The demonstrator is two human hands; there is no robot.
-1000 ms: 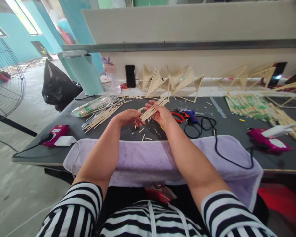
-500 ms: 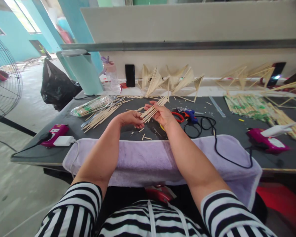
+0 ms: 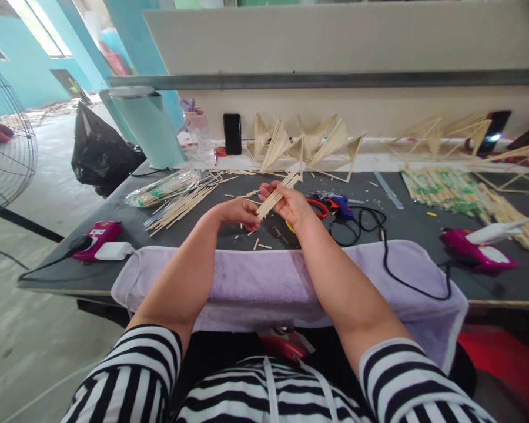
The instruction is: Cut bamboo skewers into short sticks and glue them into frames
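A bundle of thin wooden sticks [image 3: 277, 197] slants up and to the right between my two hands, above the dark table. My right hand [image 3: 287, 202] is closed around its middle and upper part, palm turned up. At the lower end, the fingers of my left hand [image 3: 247, 215] pinch the stick tips. Short cut pieces of stick [image 3: 259, 244] lie on the table just below my hands. Left of them is a loose pile of longer sticks [image 3: 183, 208]. Red-handled pliers [image 3: 318, 208] lie right behind my right wrist, beside a blue glue gun [image 3: 341, 205].
A lilac towel [image 3: 255, 282] covers the table's front edge. Stick frames [image 3: 286, 144] stand along the back by a phone [image 3: 232, 134]. Pink power sockets [image 3: 97, 239] sit left and right, with a black cable [image 3: 385, 258] trailing over the towel. A kettle [image 3: 147, 129] stands back left.
The held sticks have drawn closer together into a more even bundle. My left hand has shifted slightly to the right along their lower ends.
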